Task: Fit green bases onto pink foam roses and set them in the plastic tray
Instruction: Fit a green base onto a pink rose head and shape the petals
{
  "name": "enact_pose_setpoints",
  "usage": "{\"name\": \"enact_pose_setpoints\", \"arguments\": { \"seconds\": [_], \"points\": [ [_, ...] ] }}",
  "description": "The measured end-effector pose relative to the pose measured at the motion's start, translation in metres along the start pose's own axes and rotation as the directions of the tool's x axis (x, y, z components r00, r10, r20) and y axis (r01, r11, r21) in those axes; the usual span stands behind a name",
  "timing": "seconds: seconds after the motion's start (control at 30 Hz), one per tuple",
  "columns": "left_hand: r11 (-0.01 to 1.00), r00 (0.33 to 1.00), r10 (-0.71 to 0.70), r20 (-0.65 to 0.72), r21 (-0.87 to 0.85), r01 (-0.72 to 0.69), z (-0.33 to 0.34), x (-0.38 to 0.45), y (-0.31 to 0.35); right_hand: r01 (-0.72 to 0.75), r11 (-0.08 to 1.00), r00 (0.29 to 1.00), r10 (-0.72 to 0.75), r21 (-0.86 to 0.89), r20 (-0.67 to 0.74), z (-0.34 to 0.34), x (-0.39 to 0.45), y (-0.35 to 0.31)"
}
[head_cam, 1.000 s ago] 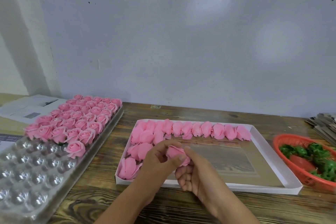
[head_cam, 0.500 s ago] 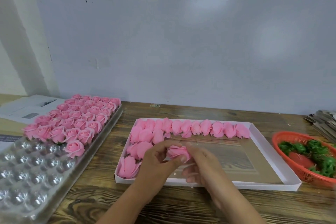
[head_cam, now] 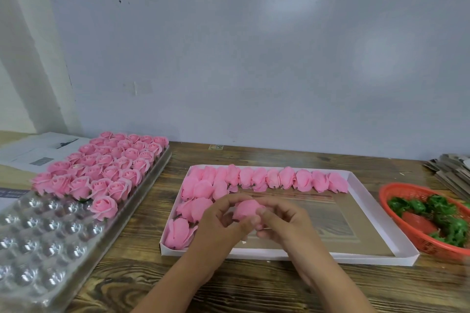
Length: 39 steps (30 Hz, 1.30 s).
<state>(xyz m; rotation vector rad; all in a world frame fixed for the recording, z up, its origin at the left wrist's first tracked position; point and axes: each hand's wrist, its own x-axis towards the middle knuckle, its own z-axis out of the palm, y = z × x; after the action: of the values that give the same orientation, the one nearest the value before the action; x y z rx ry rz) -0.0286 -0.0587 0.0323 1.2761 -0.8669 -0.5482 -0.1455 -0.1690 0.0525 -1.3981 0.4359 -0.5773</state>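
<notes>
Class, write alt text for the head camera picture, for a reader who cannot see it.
Both hands, left hand and right hand, hold one pink foam rose above a white cardboard tray of loose roses. To the left, a clear plastic tray is partly filled with finished roses; to the right, a red basket holds green bases.

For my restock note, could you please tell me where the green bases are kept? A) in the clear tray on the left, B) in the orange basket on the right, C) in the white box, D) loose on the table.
B: the green bases lie piled in the orange basket at the table's right edge.
</notes>
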Motion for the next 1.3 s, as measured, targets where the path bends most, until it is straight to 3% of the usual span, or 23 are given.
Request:
{"name": "enact_pose_setpoints", "arguments": {
  "seconds": [0.27,0.57,0.93,1.13,1.23,1.3],
  "points": [
    [1.0,0.999,-0.004,-0.049,-0.007,0.004,0.002,0.0,-0.001,-0.048,0.998,0.998,0.049,0.042,-0.026,-0.005,0.004,0.006],
    [1.0,0.996,0.004,-0.086,-0.011,-0.005,0.001,0.002,-0.004,0.082,0.991,0.997,-0.082,-0.108,0.004,0.0,0.001,0.003],
    [0.996,0.995,0.08,-0.065,0.052,-0.077,0.002,0.0,-0.002,0.231,0.939,0.969,-0.245,-0.254,-0.025,0.002,0.004,0.013],
    [0.98,0.987,0.163,0.014,0.113,-0.163,0.001,-0.001,0.001,0.211,0.944,0.976,-0.22,-0.254,-0.007,0.0,0.005,0.009],
    [0.988,0.989,0.121,0.081,0.091,-0.128,0.001,-0.002,0.001,0.192,0.959,0.98,-0.199,-0.208,-0.011,-0.002,0.005,0.006],
    [0.987,0.993,0.103,0.053,0.116,-0.109,0.0,-0.002,-0.002,0.183,0.966,0.982,-0.188,-0.183,-0.01,-0.002,0.004,0.006]
  ]
}}
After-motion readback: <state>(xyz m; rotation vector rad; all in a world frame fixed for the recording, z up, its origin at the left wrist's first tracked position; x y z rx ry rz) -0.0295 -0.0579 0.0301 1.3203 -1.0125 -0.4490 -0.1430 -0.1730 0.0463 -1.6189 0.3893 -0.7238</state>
